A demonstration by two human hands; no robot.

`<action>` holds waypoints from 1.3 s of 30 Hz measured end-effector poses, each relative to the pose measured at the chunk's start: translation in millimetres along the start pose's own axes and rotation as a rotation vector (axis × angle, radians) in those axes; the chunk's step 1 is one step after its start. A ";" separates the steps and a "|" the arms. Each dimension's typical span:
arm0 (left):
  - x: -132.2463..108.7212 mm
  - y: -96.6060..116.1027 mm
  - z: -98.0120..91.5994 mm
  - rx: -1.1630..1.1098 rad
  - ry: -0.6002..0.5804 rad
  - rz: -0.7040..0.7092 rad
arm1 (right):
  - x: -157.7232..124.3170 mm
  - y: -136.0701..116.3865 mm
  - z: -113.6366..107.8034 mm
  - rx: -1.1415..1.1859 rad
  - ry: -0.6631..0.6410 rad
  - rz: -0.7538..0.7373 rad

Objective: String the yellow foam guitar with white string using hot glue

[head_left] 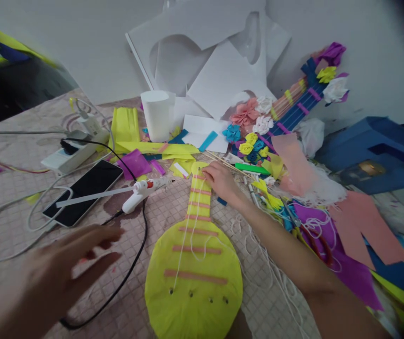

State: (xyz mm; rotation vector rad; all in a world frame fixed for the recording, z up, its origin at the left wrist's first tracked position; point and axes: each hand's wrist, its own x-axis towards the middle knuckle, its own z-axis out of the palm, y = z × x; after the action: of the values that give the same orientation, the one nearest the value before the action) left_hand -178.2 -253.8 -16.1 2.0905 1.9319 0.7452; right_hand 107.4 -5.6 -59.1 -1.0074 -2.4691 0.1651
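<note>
A yellow paper-covered toy lute [194,254] with pink crosswise strips lies on the table, its neck pointing away from me. White string [183,235] runs from a small peg near the bottom of its round body up to the neck head, and a loose length curves back over the body. At the head, my right hand [219,181] is closed in a pinch on the string; the fingertips are partly hidden. My left hand [71,263] hovers left of the body, blurred, with thumb and fingers apart and nothing in it. Close by lies a white glue gun [136,195] with a glue stick in it.
A phone [83,193], a power strip [71,153] and looping cables lie left. Behind stand a white cup [157,115] and cut white boards [223,75]. At right are a flower-trimmed blue toy guitar [293,110], scissors [316,242], paper scraps and tangled string.
</note>
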 end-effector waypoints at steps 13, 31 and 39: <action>141.5 98.2 111.0 0.328 -0.149 0.239 | -9.3 9.1 3.6 0.032 -0.001 -0.035; 162.3 83.6 143.1 0.368 -0.043 0.238 | -7.0 3.4 5.3 0.041 -0.004 0.011; 163.6 86.5 141.5 0.370 -0.063 0.227 | -7.8 3.0 4.9 -0.074 -0.033 -0.043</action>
State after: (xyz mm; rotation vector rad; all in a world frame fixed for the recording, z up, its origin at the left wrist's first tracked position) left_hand -30.7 -78.8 -59.1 2.5475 1.9393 0.3709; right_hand 111.9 -8.5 -67.2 -0.9878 -2.5413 0.0779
